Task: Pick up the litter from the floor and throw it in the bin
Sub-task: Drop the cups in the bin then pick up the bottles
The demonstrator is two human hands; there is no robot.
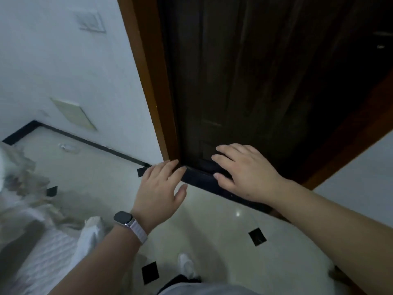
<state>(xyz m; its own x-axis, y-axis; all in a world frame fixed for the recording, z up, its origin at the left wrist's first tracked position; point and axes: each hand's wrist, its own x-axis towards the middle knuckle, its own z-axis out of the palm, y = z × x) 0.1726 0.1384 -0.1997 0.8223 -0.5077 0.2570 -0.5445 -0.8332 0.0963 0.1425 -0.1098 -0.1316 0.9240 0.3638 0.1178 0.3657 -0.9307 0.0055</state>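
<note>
A small pale piece of litter (68,147) lies on the glossy tiled floor (214,222) near the black skirting at the far left. My left hand (160,187), with a watch on its wrist, is held out in the air with straight fingers and holds nothing. My right hand (244,173) is also stretched forward, fingers spread and relaxed, in front of the foot of a dark wooden door (244,81). No bin can be seen.
A brown door frame (146,81) and white wall (63,71) stand ahead left. A bed with white crumpled bedding (42,252) fills the lower left. My white shoe (187,266) is at the bottom. Black diamond insets dot the floor.
</note>
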